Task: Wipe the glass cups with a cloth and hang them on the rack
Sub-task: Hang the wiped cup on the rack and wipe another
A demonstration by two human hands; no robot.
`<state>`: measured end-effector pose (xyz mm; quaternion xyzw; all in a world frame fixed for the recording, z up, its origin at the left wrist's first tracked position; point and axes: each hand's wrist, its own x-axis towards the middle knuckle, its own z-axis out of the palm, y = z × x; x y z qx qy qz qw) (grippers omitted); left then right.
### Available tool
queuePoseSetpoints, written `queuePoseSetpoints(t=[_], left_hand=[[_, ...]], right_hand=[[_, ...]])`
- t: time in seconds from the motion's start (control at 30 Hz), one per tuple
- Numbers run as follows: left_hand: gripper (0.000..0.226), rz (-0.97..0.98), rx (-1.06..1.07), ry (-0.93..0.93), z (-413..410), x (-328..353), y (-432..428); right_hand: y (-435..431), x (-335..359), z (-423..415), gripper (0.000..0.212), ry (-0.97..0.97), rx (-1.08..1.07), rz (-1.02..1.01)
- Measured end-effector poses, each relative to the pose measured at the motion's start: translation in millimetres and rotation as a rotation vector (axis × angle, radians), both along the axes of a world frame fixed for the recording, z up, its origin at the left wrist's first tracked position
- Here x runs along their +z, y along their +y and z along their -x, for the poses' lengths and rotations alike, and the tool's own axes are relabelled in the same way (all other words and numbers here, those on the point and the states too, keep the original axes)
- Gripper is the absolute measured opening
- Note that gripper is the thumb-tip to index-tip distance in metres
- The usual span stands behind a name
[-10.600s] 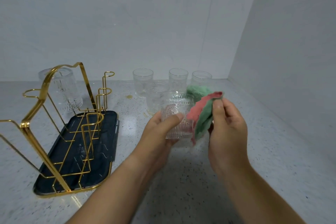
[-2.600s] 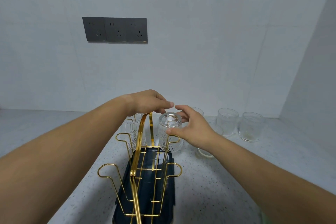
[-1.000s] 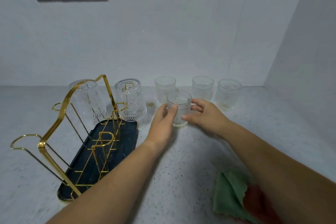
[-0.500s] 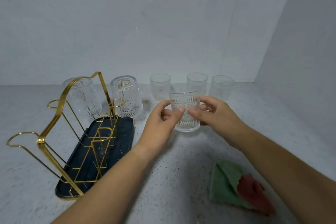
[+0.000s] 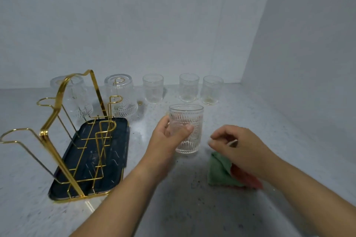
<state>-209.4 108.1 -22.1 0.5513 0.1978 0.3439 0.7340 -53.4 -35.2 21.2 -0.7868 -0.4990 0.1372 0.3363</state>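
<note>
- The left hand (image 5: 169,138) grasps a ribbed glass cup (image 5: 186,129) upright, thumb across the near side and fingers behind. I cannot tell whether its base rests on the counter (image 5: 192,208) or hangs just above it.
- The right hand (image 5: 238,146) is at three o'clock from that cup, apart from it. Its fingers are loosely curled and hold nothing that I can see. It hovers over the cloth (image 5: 219,173), which lies at four o'clock from the cup.
- Risk: only one hand has the cup, so it could slip or tip when the cloth presses on it, more so if the glass is wet.
- Risk: in reaching down for the cloth, the right hand could bump the cup.
- Risk: on the way to the rack (image 5: 57,113) at nine o'clock, the cup could strike a metal prong or one of the hung cups and chip.
- Cups: six. One is in hand, two hang upside down on the rack's far prongs (image 5: 75,98) (image 5: 121,96), and three stand upright at twelve o'clock (image 5: 153,90) (image 5: 188,87) (image 5: 212,90), judged not yet wiped.
- One cloth, green and red; one gold rack; one dark tray (image 5: 119,150) under it.
</note>
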Motion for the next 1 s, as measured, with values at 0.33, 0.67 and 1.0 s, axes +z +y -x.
queuePoseSetpoints(t=[0.33, 0.67, 1.0], left_hand=[[0.057, 0.037, -0.046, -0.022, 8.5, -5.3, -10.4], [0.05, 0.044, -0.077, 0.023, 11.3, -8.6, -11.9], [0.048, 0.074, -0.044, -0.056, 4.8, -1.5, -18.8]], right_hand=[[-33.0, -47.8, -3.2, 0.069, -0.273, 0.12, 0.146], [-14.7, -33.1, 19.3, 0.012, 0.542, -0.203, -0.293], [45.6, -17.0, 75.2, 0.04, 0.709, -0.03, -0.537]])
